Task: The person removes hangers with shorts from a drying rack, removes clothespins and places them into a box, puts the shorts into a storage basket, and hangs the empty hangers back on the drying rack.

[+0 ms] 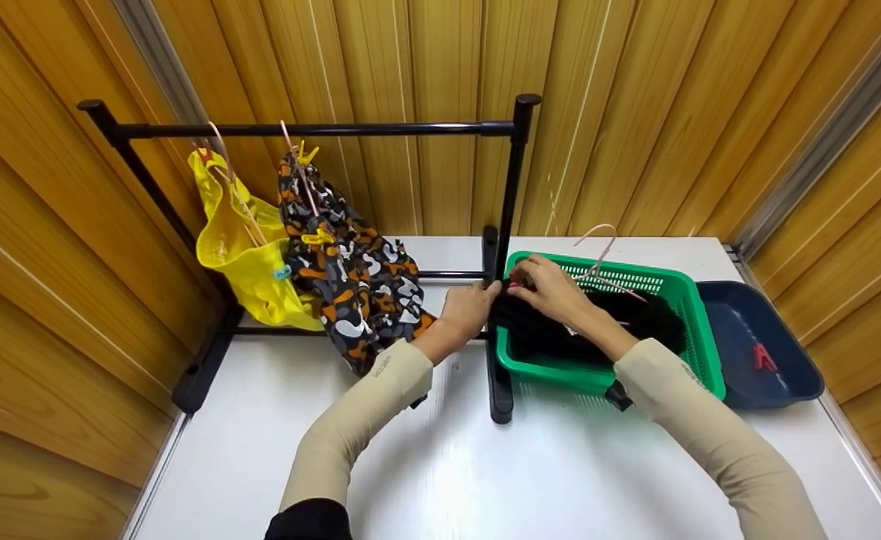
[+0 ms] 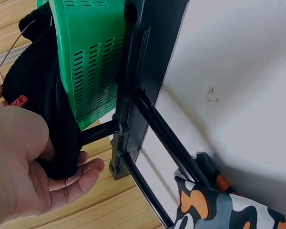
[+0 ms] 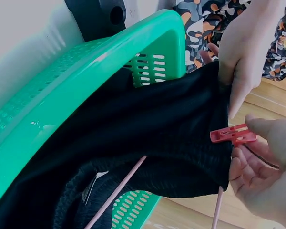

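Observation:
A black garment (image 1: 542, 330) with a gathered waistband lies partly in the green basket (image 1: 703, 330), one end raised over the rim. My left hand (image 1: 467, 311) grips that end, fingers curled round the cloth in the left wrist view. With thumb and fingers, my right hand (image 1: 560, 296) pinches a red clothespin (image 3: 231, 134), its jaws at the waistband edge. A pink hanger (image 3: 117, 191) runs inside the waist opening, and its hook stands up above the basket in the head view. A small white label (image 3: 93, 187) shows inside the waistband.
A black rack (image 1: 320, 130) stands left of the basket, its near post beside my left hand. From its bar hang yellow clothing (image 1: 253, 285) and a camouflage-patterned garment (image 1: 358, 277), clipped to pink hangers. A dark blue tray (image 1: 801, 360) at right holds red clothespins (image 1: 763, 358).

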`<state>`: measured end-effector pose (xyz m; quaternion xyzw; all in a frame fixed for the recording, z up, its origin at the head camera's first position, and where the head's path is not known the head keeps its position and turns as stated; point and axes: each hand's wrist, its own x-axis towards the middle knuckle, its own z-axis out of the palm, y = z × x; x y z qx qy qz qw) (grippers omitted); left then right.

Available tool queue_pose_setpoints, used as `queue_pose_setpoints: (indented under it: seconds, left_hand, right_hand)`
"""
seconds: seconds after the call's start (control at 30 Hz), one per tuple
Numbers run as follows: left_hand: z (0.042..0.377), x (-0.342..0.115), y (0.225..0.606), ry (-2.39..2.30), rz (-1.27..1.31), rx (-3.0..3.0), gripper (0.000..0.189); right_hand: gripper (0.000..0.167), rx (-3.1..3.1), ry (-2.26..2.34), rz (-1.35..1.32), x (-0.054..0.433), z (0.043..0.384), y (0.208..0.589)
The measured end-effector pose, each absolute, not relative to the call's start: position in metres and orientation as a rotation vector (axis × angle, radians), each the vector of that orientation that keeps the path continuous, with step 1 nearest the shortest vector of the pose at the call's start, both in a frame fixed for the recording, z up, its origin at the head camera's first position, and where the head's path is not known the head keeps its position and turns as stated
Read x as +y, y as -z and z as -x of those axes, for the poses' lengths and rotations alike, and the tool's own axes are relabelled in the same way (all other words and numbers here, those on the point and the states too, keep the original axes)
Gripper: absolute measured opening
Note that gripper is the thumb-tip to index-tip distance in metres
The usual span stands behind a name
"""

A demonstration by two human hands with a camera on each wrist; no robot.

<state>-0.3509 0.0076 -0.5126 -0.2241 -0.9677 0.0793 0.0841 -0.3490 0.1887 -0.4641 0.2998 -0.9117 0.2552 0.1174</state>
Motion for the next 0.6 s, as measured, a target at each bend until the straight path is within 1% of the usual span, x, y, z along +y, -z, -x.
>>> queue_pose_setpoints:
  seconds: [0.23, 0.4, 0.6]
  left_hand:
    - [0.350, 0.008, 0.514, -0.150, 0.663, -2.850, 0.017]
    - [0.352, 0.009, 0.512, -0.127, 0.662, -2.901, 0.021]
    - [0.352, 0.010, 0.511, -0.149, 0.667, -2.939, 0.023]
  right_hand:
    - [0.019, -2.587, -0.637, -0.918, 0.189, 0.346, 0.473]
    - [0.014, -2.538, -0.596, -0.857, 0.187, 0.344, 0.476]
    - [0.015, -2.499, -0.684, -0.728, 0.185, 0.342, 0.472]
